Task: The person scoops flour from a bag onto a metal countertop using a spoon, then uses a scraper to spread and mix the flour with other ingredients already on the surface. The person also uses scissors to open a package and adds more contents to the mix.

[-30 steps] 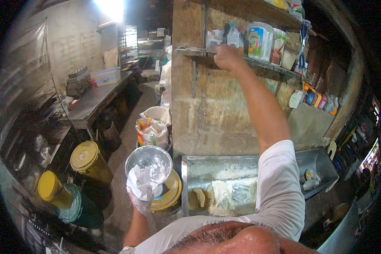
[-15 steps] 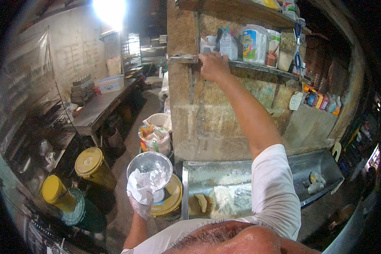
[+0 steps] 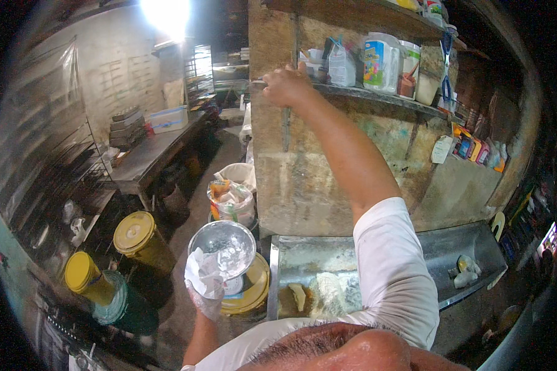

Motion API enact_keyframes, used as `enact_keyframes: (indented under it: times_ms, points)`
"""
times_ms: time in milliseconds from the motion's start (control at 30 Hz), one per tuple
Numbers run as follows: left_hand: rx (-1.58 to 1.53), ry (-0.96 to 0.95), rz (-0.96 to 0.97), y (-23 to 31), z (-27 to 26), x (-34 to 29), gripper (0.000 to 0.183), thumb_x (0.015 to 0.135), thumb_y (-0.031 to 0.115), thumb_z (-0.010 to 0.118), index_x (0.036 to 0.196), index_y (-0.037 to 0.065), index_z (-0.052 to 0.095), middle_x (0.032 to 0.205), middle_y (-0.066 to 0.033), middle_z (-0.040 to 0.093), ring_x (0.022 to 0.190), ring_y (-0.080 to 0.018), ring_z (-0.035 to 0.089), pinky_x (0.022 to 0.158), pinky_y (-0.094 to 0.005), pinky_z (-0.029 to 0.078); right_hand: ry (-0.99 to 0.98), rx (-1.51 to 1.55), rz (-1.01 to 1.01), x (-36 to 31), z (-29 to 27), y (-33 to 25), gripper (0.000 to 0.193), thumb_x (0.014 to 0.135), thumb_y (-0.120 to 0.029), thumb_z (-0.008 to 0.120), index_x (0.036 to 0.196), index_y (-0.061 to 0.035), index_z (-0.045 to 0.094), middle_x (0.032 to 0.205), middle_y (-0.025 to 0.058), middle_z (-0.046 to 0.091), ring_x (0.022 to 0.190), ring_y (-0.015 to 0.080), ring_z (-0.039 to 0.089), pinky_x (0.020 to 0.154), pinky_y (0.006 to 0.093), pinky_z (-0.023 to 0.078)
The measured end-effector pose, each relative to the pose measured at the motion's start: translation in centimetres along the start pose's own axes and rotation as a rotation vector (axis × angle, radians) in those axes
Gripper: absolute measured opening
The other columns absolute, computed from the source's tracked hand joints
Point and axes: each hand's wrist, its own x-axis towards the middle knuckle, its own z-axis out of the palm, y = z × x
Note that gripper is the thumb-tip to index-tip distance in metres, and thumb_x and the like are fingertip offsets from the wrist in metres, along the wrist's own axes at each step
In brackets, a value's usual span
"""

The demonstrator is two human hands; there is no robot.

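My left hand [image 3: 207, 302], dusted with white powder, is closed on the rim of a shiny metal bowl [image 3: 236, 242]. A crumpled white sheet, paper or thin plastic [image 3: 203, 272], lies between hand and bowl; traces of white show inside. My right arm stretches up to the wall shelf [image 3: 377, 100], where my right hand [image 3: 286, 86] reaches the left end. Its fingers are bent; whatever they grip is hidden. Beside it on the shelf are a small white tub [image 3: 314, 65], a clear bag [image 3: 341, 65] and a large labelled plastic jar [image 3: 380, 65].
Below the shelf runs a metal trough [image 3: 377, 232] with a heap of flour-like powder [image 3: 329, 295] and a pale lump in brownish liquid [image 3: 297, 297]. Lidded yellow buckets [image 3: 135, 232] stand at left, another [image 3: 254, 290] under the bowl. Blue-handled scissors [image 3: 444, 65] hang at the shelf's right.
My right hand has moved left along the shelf, away from the clear bag, to the shelf's left end. My left hand keeps the bowl in nearly the same place.
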Motion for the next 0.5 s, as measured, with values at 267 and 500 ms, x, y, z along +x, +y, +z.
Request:
enact_keyframes:
  times_ms: [267, 500]
  points:
    - [0.03, 0.08, -0.068, 0.1, -4.6, 0.7, 0.065, 0.099, 0.058, 0.026, 0.143, 0.013, 0.044, 0.131, -0.0092, 0.059, 0.113, -0.0301, 0.061, 0.091, -0.0435, 0.053, 0.232, 0.091, -0.055, -0.5, 0.5, 0.4, 0.027, 0.092, -0.03, 0.056, 0.111, -0.0164, 0.07, 0.112, 0.0093, 0.069, 0.115, 0.0309, 0.059, 0.101, 0.0573, 0.032]
    - [0.034, 0.205, -0.139, -1.7, -3.7, 2.2, 0.065, 0.099, 0.059, 0.027, 0.141, 0.014, 0.046, 0.126, -0.0082, 0.06, 0.106, -0.0279, 0.062, 0.084, -0.0427, 0.054, 0.327, 0.119, -0.057, 0.4, 1.3, 1.3, 0.018, 0.089, -0.026, 0.061, 0.097, -0.0172, 0.074, 0.102, 0.0071, 0.071, 0.107, 0.0301, 0.062, 0.092, 0.054, 0.036]
